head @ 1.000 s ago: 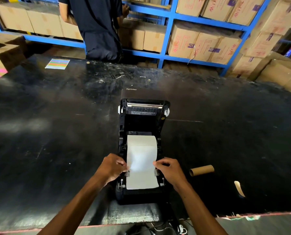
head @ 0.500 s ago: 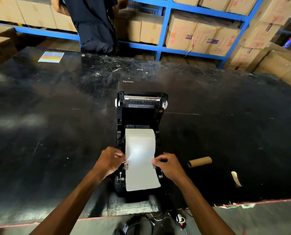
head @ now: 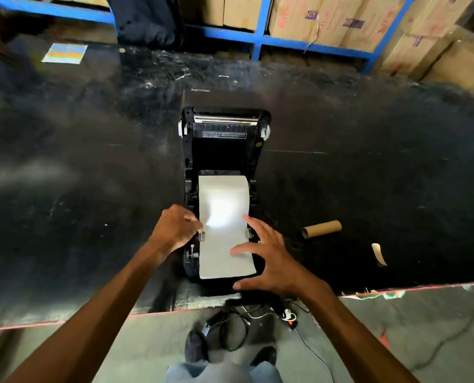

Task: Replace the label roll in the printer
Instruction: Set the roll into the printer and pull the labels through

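Note:
A black label printer (head: 224, 150) stands open on the black table, its lid tipped back. A white label strip (head: 222, 217) runs from the roll in the bay forward over the printer's front. My left hand (head: 176, 228) is closed at the strip's left edge, beside the left paper guide. My right hand (head: 269, 258) hovers with fingers spread over the strip's right front part, fingertips touching the paper. An empty cardboard core (head: 322, 228) lies on the table to the right of the printer.
A torn paper scrap (head: 379, 253) lies right of the core. A coloured sheet (head: 64, 53) sits at the far left. Another person (head: 147, 20) stands by the blue shelves (head: 258, 37) of cardboard boxes. Cables (head: 247, 324) lie on the floor below the table edge (head: 64, 322).
My right hand let go of the strip's right edge, opened and moved forward over the paper. The view tilted downward. My left hand stays at the left edge.

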`<state>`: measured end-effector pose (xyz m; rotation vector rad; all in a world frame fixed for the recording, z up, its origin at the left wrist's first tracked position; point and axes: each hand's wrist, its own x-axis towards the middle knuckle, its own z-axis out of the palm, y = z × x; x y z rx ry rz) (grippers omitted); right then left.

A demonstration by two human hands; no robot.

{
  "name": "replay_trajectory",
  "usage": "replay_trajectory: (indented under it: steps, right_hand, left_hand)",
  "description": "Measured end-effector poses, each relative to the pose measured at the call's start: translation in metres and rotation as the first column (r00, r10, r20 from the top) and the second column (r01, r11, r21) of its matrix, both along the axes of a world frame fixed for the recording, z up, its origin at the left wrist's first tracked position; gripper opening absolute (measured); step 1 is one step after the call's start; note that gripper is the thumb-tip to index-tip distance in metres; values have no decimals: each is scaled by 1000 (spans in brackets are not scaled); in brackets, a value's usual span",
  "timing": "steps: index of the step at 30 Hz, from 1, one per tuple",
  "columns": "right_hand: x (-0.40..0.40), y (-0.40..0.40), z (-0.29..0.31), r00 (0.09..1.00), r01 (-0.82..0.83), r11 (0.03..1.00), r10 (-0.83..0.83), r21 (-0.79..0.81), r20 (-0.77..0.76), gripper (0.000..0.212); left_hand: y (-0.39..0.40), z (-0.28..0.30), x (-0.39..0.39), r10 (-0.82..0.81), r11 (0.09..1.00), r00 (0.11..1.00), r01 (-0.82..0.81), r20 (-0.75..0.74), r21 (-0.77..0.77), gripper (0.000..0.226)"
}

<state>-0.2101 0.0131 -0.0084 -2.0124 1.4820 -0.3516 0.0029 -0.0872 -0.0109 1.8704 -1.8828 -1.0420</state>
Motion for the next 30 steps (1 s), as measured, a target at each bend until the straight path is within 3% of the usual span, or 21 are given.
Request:
replay_trajectory:
  steps: [4, 6, 8, 11, 15, 19, 28, 30]
  right_hand:
    - [0, 1, -13, 996, 72, 990, -65, -118, 65, 23]
    - [-2, 4, -17, 991, 120, 981, -109, -150, 80, 30]
    - [-2, 9, -19, 993, 110, 975, -99, -193, 62, 39]
    - [-2, 18, -25, 997, 80, 974, -75, -213, 33, 45]
    - [0, 28, -30, 999, 43, 970, -48, -237, -15, 44]
    - [4, 38, -33, 997, 55, 960, -69, -275, -41, 29]
    - [5, 62, -36, 998, 9, 950, -30, -312, -61, 48]
    - [7, 66, -36, 998, 22, 951, -41, -309, -55, 44]
  left_hand:
    - [14, -4, -1, 19, 992, 1000, -16, 22, -124, 15]
    - [34, -7, 3, 7, 970, 998, -20, -54, -241, 31]
    - [59, -7, 8, -162, 925, 983, 120, -89, -359, 44]
    - [91, -13, 11, -418, 787, 899, 429, 129, -443, 55]
    - [113, -26, 11, -381, 669, 877, 480, 293, -567, 31]
    - [132, -18, 5, -308, 718, 899, 435, 312, -543, 27]
    - [164, -19, 3, -201, 774, 909, 377, 366, -509, 36]
    - [168, -22, 4, -180, 779, 914, 358, 363, -515, 37]
